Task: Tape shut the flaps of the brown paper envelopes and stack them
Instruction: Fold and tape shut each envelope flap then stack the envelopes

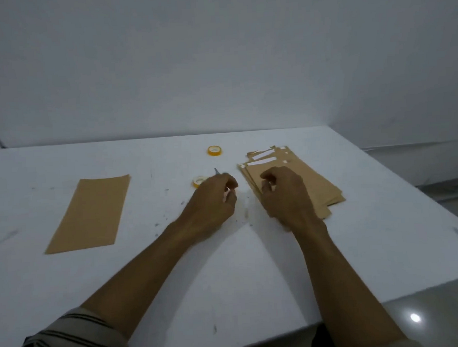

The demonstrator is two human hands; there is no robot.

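Brown paper envelopes [297,169] in a loose, fanned stack, over toward the right edge of the worktop [255,265], long sides running from the near side to the far side. Flaps sit at the far end, and there are white strips across them, too small and blurred for me to read any writing. My right hand [285,196] is over the near left part of that stack, knuckles up, fingers curled under, thumb tucked in by the stack's left edge. Whether I've got an envelope pinched or am only resting there, I cannot tell. My left hand [213,198] is just beside it, off the paper on the bare white surface, with a narrow gap between the two hands. It's closed round a thin tool [216,171] whose grey-blue tip pokes out beyond my knuckles toward the far edge. A yellow tape roll [199,181] lies flat, right against the far side of that left hand and partly hidden by it. A second yellow tape roll [215,150] lies flat closer to the far edge, about mid-width, well apart from the stack's far left corner. No print shows on either roll. Away toward the left edge, one single envelope [91,214] lies flat on its own, plain side up, well apart from both hands. My striped sleeve [72,341] is bunched up at the near left corner.
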